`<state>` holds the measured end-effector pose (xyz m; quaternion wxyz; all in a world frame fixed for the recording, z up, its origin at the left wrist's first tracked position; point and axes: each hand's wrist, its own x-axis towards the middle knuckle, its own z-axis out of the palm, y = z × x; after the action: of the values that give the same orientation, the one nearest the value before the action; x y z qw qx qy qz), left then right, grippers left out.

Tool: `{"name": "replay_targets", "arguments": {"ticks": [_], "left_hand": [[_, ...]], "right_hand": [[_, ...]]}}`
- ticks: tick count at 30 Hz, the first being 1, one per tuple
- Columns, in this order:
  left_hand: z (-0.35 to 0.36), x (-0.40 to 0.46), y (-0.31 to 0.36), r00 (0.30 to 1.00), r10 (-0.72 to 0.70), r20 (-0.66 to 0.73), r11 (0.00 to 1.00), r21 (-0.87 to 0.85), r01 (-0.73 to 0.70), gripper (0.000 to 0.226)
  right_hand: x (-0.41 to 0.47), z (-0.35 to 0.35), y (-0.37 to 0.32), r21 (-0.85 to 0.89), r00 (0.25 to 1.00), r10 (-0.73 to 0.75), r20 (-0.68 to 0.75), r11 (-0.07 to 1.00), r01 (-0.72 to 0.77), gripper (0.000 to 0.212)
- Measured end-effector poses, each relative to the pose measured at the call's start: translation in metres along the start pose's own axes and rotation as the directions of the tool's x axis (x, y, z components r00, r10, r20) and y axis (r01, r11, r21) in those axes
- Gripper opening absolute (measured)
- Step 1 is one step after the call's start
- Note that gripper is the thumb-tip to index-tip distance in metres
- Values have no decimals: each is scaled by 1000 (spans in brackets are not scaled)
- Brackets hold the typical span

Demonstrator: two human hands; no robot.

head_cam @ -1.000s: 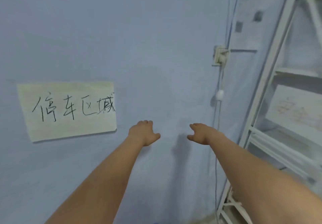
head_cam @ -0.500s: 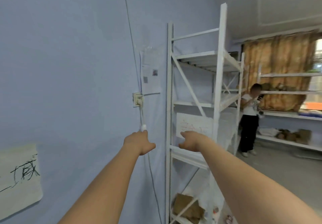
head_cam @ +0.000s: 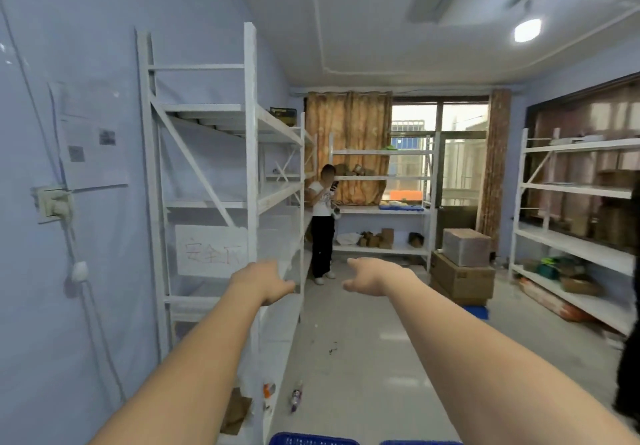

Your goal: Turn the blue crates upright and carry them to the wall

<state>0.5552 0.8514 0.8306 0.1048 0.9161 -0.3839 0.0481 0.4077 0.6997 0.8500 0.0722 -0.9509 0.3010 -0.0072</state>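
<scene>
Both arms reach forward at chest height; the left hand (head_cam: 263, 280) and the right hand (head_cam: 369, 276) are loosely spread and hold nothing. Two blue crates (head_cam: 313, 439) show only as rims at the bottom edge, on the floor (head_cam: 363, 347) beside the white shelf (head_cam: 249, 174).

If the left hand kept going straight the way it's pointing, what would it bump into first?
Probably the white shelf rack. The left hand is open, empty, and reaches forward right beside the rack's front post. Depth is hard to judge, so it might slip past along the aisle instead.
</scene>
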Motion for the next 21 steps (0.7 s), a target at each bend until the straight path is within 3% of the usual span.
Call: {"name": "replay_targets", "arguments": {"ticks": [11, 21], "left_hand": [[51, 32, 212, 977, 206, 54, 979, -10, -206, 64], [103, 78, 289, 977, 183, 113, 982, 14, -186, 66]], "right_hand": [[-27, -15, 198, 28, 985, 169, -32, 985, -168, 73], [11, 18, 287, 56, 984, 175, 27, 983, -177, 73]]}}
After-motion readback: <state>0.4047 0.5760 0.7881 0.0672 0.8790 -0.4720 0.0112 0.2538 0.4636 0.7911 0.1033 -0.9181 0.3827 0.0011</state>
